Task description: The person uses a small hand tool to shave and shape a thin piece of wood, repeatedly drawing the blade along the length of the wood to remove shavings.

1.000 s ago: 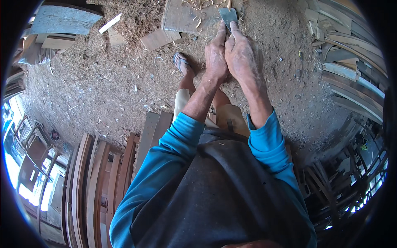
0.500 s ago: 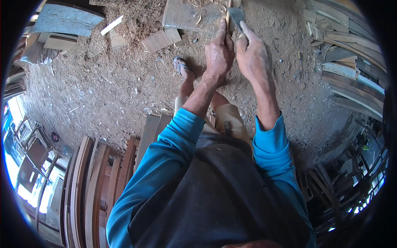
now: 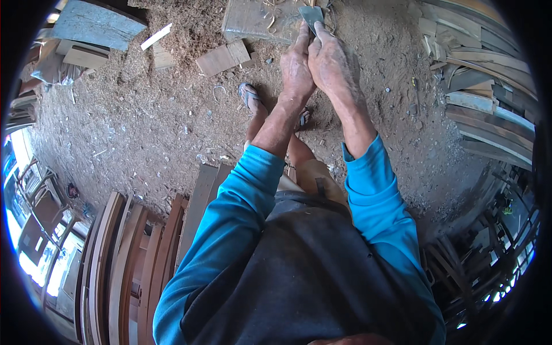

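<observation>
Held in my right hand [image 3: 334, 64] is a flat grey metal blade [image 3: 311, 16], its handle hidden by the closed fingers. My thumb side lies against the blade's near edge. My left hand [image 3: 295, 70] is closed right beside it, the two hands touching, with one finger stretched forward to the blade. The thin wooden strip seen under that finger a moment ago is now mostly hidden by the blade and hands. Beyond them lies a broad wooden board [image 3: 253, 20] with curled shavings [image 3: 271, 22] on it.
Loose board offcuts [image 3: 223, 58] lie on the shaving-strewn ground [image 3: 155, 126]. Stacked planks [image 3: 489, 109] line the right side, and a bluish panel [image 3: 95, 24] rests at the far left. Long brown timbers [image 3: 123, 270] stand at my near left. My sandalled foot [image 3: 250, 95] is behind the board.
My right hand has moved left against my left hand, bringing the blade left and slightly away from me. My left hand has shifted slightly left, and the wooden strip has gone from clear sight.
</observation>
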`<state>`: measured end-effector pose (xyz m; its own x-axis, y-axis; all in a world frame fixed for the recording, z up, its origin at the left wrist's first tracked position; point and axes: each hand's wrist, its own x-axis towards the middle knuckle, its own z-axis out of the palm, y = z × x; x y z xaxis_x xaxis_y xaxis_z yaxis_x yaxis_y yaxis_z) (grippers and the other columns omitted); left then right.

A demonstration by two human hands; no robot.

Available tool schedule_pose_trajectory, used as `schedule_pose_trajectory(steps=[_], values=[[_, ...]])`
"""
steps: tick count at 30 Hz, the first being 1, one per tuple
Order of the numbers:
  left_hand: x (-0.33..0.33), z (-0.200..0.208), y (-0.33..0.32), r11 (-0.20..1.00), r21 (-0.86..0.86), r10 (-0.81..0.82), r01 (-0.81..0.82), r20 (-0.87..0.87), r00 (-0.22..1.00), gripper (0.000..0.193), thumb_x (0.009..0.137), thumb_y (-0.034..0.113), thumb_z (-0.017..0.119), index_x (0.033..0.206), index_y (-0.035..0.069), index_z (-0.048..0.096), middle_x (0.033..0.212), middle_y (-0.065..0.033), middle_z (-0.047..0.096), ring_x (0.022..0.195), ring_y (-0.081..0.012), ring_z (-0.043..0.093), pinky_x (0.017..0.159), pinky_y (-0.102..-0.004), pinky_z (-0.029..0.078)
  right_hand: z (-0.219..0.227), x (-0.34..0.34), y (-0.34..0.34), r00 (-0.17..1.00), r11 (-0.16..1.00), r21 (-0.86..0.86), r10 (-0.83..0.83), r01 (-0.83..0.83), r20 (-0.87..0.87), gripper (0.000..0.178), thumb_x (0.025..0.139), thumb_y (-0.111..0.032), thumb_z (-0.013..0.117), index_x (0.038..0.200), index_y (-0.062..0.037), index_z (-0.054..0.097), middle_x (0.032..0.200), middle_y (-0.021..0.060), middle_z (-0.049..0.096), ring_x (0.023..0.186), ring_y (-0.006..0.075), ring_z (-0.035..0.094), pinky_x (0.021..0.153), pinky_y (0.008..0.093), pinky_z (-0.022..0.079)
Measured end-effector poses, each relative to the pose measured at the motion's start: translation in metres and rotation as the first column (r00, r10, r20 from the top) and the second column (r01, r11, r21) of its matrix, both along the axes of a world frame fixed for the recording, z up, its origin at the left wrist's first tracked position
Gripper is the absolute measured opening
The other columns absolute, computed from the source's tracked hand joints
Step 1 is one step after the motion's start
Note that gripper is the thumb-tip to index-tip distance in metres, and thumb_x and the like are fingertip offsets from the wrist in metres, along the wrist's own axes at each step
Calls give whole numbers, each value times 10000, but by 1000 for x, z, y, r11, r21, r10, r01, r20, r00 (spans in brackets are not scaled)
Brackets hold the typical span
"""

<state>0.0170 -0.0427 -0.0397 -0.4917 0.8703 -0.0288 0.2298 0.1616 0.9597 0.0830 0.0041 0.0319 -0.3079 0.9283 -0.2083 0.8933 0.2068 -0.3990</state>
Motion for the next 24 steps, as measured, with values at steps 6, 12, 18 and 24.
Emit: schedule_pose_trajectory(steps=[6,12,18,24], values=[[1,-6,0,998,59,-12,18,-101,995,687,921,199,664,1550,57,427,977,-297,706,880,-443,718,804,-498,563,3,-15,20,998,996,-63,-69,69,1,467,1023,-273,465,1431,-81,588,1042,259,733,913,366,737,840,463,581],[1,1,1,989,-149,-15,2,-87,996,546,972,141,581,1503,49,494,886,-304,695,741,-443,713,677,-515,571,8,-7,40,983,981,-134,-151,137,-103,453,1035,-267,448,1419,-80,600,1216,234,704,1108,382,696,987,451,550],[-7,6,-2,975,-202,-86,89,25,996,563,993,262,623,1509,74,496,953,-275,720,838,-383,747,722,-461,573,12,8,-17,992,989,-116,-105,96,-73,458,1022,-251,504,1437,-75,582,967,254,717,877,410,727,811,511,577],[-7,-1,-1,991,-106,-76,78,28,997,633,936,220,673,1518,66,481,941,-256,718,829,-396,735,713,-476,563,0,-3,-7,999,998,13,-54,54,6,434,1013,-256,511,1391,-71,613,971,275,710,912,441,718,812,530,573]])
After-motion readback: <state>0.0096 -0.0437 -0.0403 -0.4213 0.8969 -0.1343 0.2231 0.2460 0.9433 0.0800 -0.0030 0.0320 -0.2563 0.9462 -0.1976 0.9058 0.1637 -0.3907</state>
